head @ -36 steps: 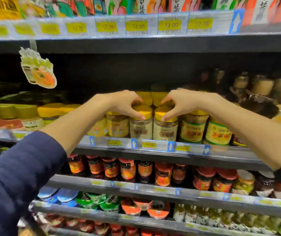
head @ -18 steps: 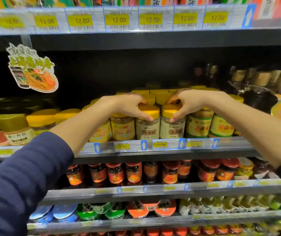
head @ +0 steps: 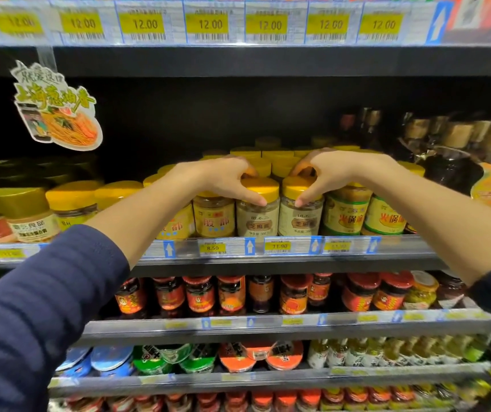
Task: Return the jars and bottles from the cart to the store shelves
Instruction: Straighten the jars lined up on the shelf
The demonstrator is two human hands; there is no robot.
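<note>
Two matching jars with yellow lids and pale labels stand side by side at the front edge of the middle shelf [head: 297, 260]. My left hand [head: 223, 176] grips the lid of the left jar [head: 257, 215], thumb on its front rim. My right hand [head: 333, 171] grips the lid of the right jar [head: 300, 214] the same way. Both jars rest upright on the shelf. More yellow-lidded jars fill the rows behind them, partly hidden by my hands.
Yellow-lidded jars [head: 214, 217] sit to the left and green-labelled ones [head: 346, 217] to the right. Dark bottles [head: 446, 162] stand far right. A hanging noodle sign [head: 57, 111] dangles at upper left. Red-lidded jars [head: 229, 294] fill the shelf below. The cart is out of view.
The view has tilted up and the shelves appear closer. Both hands stay on the same two jar lids, and the jars sit a little further forward at the shelf edge.
</note>
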